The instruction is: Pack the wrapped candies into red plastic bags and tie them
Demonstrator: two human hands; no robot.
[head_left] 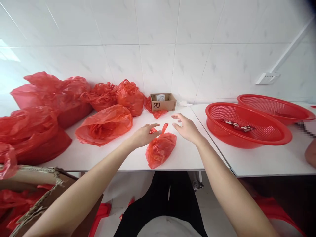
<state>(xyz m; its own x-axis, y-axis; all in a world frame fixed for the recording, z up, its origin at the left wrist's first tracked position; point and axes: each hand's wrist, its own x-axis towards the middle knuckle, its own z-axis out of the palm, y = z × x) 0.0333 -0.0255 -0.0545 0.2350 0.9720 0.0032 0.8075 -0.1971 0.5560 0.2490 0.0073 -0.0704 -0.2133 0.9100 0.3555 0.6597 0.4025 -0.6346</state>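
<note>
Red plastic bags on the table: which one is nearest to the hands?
The small red bag at the table's front edge; the left hand touches its top, the others lie farther left.

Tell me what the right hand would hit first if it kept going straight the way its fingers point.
Probably the small cardboard box against the tiled wall: the right hand points up-left over bare table toward it, though depth is unclear.

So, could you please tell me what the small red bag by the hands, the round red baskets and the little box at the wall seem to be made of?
Small red bag: thin glossy plastic film, crinkled and translucent. Red baskets: rigid moulded plastic, with fine mesh walls and a smooth rim. Little box: brown corrugated cardboard, matte, with a printed logo. The left hand touches the bag's top.
</note>
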